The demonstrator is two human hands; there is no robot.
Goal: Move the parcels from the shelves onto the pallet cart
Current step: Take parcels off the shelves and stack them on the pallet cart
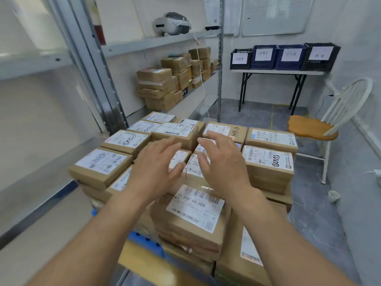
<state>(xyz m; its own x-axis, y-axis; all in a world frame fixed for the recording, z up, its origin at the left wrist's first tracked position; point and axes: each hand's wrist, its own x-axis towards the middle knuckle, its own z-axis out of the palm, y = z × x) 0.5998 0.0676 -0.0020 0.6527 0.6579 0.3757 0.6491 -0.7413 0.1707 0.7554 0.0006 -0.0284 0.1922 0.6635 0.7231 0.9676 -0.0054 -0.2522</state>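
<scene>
Several brown cardboard parcels with white labels are stacked on the blue pallet cart in front of me. My left hand and my right hand hover side by side over the middle of the stack, fingers spread, holding nothing. Under and between them lie small parcels. A parcel marked J4-J06 sits nearest to me. More parcels remain piled on the metal shelf behind the cart.
A shelf upright stands at the left, and a white device rests on the upper shelf. At the right are a wooden chair and a folding table carrying labelled crates. Grey floor lies between.
</scene>
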